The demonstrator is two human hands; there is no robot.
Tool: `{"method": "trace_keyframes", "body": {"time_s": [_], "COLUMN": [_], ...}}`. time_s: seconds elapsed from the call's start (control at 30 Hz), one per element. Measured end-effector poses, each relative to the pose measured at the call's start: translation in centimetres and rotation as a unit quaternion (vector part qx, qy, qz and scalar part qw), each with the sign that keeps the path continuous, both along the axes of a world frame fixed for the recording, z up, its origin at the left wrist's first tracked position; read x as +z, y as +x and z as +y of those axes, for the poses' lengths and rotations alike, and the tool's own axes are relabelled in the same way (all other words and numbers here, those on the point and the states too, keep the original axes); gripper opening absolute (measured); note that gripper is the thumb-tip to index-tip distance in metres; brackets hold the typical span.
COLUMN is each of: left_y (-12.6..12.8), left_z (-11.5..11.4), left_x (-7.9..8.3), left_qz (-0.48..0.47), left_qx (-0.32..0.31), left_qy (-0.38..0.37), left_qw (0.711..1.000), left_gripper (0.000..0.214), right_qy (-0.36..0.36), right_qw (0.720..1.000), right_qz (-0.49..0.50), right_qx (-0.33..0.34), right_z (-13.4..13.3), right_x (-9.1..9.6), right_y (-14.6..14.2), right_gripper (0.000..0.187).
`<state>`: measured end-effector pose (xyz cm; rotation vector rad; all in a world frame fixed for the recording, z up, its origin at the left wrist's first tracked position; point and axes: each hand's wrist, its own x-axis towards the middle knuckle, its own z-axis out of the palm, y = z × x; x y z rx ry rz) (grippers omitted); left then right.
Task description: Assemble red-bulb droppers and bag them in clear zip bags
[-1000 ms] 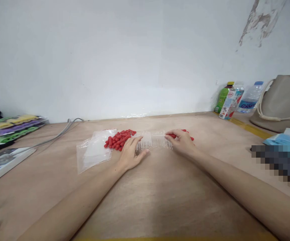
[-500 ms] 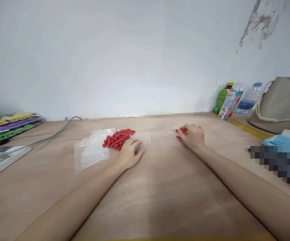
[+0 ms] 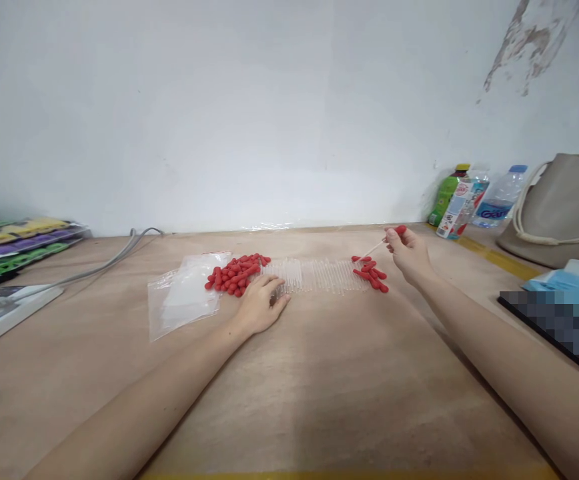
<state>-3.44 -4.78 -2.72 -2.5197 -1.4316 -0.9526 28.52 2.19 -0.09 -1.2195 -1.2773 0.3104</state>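
Observation:
In the head view a row of thin clear sticks (image 3: 314, 275) lies across the wooden table. A pile of red teardrop-shaped pieces (image 3: 232, 277) sits at its left end, and a smaller group of red pieces (image 3: 373, 275) lies at its right end. My left hand (image 3: 262, 303) is open, resting by the left part of the row beside the pile, fingers spread. Raised at the right, my right hand (image 3: 409, 253) pinches a thin pale stick with a red end (image 3: 400, 230); the stick slants down left to the small red group.
Clear plastic bags (image 3: 189, 293) lie left of the red pile. A grey cable (image 3: 104, 269) and a packet of coloured items (image 3: 27, 243) are further left. At the right are bottles (image 3: 447, 193), a beige bag (image 3: 559, 210) and a blue packet (image 3: 564, 283).
My right hand has moved up and right with a red-ended stick, uncovering the small red group. My left hand stays in place.

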Motion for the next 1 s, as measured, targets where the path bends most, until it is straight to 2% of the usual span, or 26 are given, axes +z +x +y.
{"method": "trace_keyframes", "body": {"time_s": [0.1,0.17,0.23,0.47,0.63,0.73,0.83,0.9,1.0], "left_y": [0.1,0.1,0.1,0.0,0.0,-0.1,-0.1,-0.1,0.0], "left_z": [-0.1,-0.2,-0.2,-0.2,-0.2,-0.1,-0.1,0.0,-0.1], "left_x": [0.0,0.1,0.2,0.1,0.1,0.0,0.0,0.0,0.0], "left_qz": [-0.001,-0.002,-0.001,0.0,0.001,0.001,-0.002,-0.002,-0.001], "left_qx": [0.0,0.0,0.002,0.006,0.002,0.003,0.003,0.002,0.001], "left_qy": [-0.003,-0.01,-0.018,-0.025,-0.021,-0.02,-0.015,-0.012,-0.011], "left_qw": [1.0,1.0,1.0,1.0,1.0,1.0,1.0,1.0,1.0], "left_gripper": [0.027,0.027,0.028,0.029,0.028,0.028,0.028,0.028,0.028], "right_qy": [-0.056,-0.117,-0.171,-0.227,-0.227,-0.193,-0.146,-0.142,-0.177], "right_qw": [0.99,0.969,0.952,0.934,0.937,0.948,0.961,0.959,0.942], "right_qz": [-0.122,-0.21,-0.251,-0.27,-0.256,-0.238,-0.235,-0.235,-0.197], "right_qx": [-0.035,-0.052,-0.048,-0.051,-0.077,-0.091,-0.022,0.07,0.208], "right_z": [0.5,0.9,1.2,1.9,1.7,1.3,0.8,0.3,-0.5], "right_x": [-0.5,-1.0,-1.7,-3.5,-3.4,-3.2,-2.7,-2.4,-2.1], "right_y": [0.8,1.5,1.9,2.1,2.4,2.3,1.8,1.3,0.7], "right_gripper": [0.034,0.033,0.033,0.03,0.03,0.028,0.025,0.025,0.031]}}
